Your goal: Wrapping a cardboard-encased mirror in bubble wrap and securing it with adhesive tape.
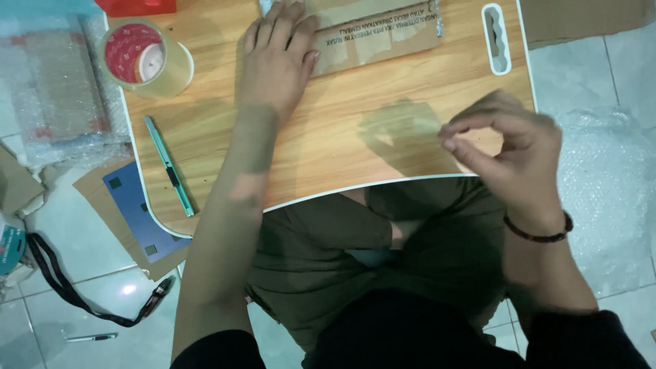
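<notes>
Head camera is looking straight down at a person sitting with a small wooden worktop (383,137) lying across the lap. Their left hand (277,58) is lying flat, palm down, fingers spread and unclenched, its fingertips pressing on the near left corner of a brown cardboard package (379,34) that is sitting at the far edge of the worktop; it is holding the package down rather than gripping it. Their right hand (509,157) is hovering over the worktop's near right corner, well apart from the package, with thumb and forefinger pinching almost together in a nearly closed grip; whether anything thin is sitting between them I cannot tell, because the hand is blurring. A dark beaded bracelet (540,236) is circling that wrist. A roll of clear tape (145,58) with a red core is sitting on the worktop's far left corner, and a teal utility knife (169,165) is lying lengthwise near the left edge, below the roll. A slot handle (497,37) is showing near the worktop's right edge. Bubble wrap (55,89) is lying on the tiled floor at left, and a blue card (140,212) is resting on cardboard, partly tucked beneath the worktop's near left corner. A black strap (68,290) is trailing across the tiles.
</notes>
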